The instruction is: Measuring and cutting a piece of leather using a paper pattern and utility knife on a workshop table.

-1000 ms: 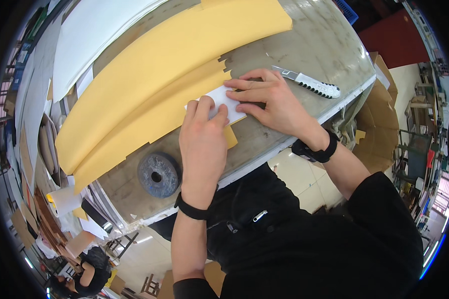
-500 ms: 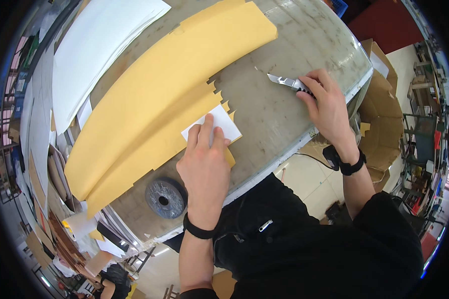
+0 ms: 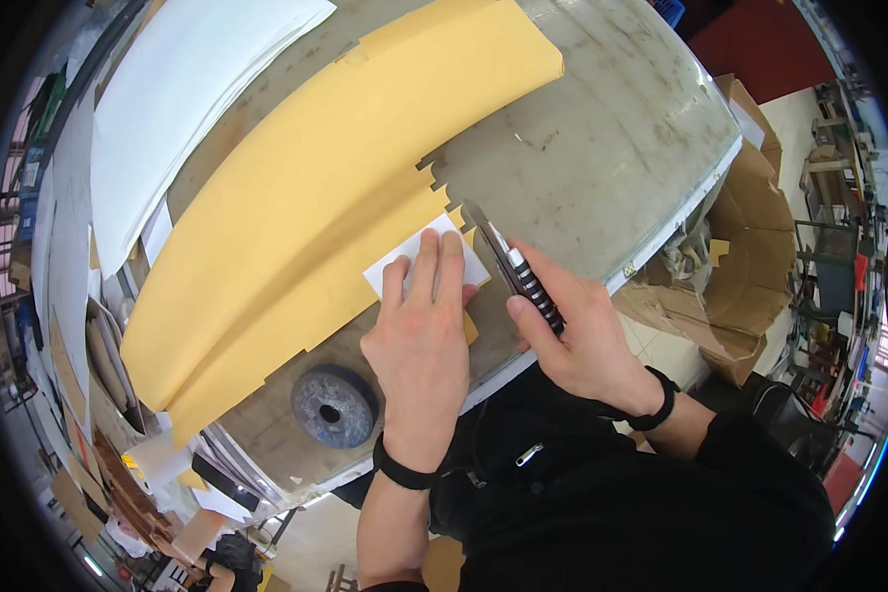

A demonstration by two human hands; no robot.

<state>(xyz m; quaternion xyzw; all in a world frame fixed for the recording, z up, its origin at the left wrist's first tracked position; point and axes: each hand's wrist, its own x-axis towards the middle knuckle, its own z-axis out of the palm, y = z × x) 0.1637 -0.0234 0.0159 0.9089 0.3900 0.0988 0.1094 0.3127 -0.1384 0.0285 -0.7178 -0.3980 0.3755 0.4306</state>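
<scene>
Right hand (image 3: 577,340) grips knife (image 3: 516,268); left hand (image 3: 422,340) presses template (image 3: 422,259).

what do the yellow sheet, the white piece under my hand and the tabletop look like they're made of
Yellow sheet: likely matte card or thick paper, with cleanly cut notches. White piece: thin paper or card, flat and matte. Tabletop: hard grey surface, scuffed and stained; metal or coated board, can't tell which.

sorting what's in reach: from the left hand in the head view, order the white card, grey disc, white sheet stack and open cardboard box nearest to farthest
From the left hand:
1. white card, under its fingers.
2. grey disc, at the near table edge, to its left.
3. open cardboard box, off the table's right side.
4. white sheet stack, far left corner.
</scene>
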